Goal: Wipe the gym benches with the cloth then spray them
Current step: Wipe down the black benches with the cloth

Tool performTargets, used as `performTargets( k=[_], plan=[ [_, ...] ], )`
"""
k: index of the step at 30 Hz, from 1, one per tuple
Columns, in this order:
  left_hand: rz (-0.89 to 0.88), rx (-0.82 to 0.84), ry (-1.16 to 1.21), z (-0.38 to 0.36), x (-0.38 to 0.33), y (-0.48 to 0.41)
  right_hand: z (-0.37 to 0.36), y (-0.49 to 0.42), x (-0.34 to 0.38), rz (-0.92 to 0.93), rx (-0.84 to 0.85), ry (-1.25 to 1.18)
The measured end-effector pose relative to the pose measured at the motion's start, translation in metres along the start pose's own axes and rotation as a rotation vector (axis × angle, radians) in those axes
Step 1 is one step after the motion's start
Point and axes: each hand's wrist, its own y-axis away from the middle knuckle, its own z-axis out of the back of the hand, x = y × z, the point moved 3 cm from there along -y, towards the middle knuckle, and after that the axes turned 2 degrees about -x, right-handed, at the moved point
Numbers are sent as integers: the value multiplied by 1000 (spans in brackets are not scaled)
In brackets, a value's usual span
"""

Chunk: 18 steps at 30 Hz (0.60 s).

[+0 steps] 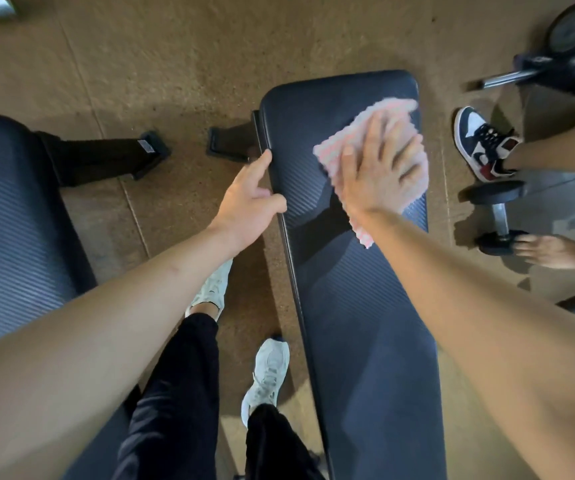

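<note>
Right now the person is bent over the bench (348, 306), whose long dark pad runs straight away from them, its rounded far end furthest from their legs. Their right hand (379, 168) lies flat on the pink cloth (329, 150), fingers straight and spread, pressing it onto the pad close to that far end and toward the bench's right edge. Nothing is pinched. The cloth is simply pinned under the palm, with corners showing beyond the fingertips and below the wrist. Their left hand (248, 206) is at the bench's left edge, about level with the cloth, thumb on the top surface and fingers curled round the rim; I'd say it is bracing. What the next stroke turns on is this: nearly all of the pad's length lies on the body side of the cloth, along the long axis, so the likely pull is back toward the person's legs, and the right hand is the one placed for it. A second bench (9, 220) sits well off the bench's left side, and a dumbbell (499, 216) and another person's shoe (480, 143) lie off its right side. I see no spray bottle, so by my reckoning spraying has not begun.
</note>
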Motion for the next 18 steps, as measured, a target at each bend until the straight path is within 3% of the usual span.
performTargets(
  k=[3, 10, 12, 15, 18],
  plan=[
    [21, -12, 113, 2, 2, 2, -5, 25, 51, 319, 61, 50],
    [92, -6, 326, -1, 3, 6, 12, -10, 56, 648, 82, 140],
    [102, 36, 300, -1, 5, 7, 22, -42, 45, 545, 83, 81],
    [108, 54, 255, 1, 3, 7, 37, -84, 17, 224, 59, -20],
    [113, 58, 203, 6, 0, 4, 43, -100, 2, 81, 85, -114]
  ],
)
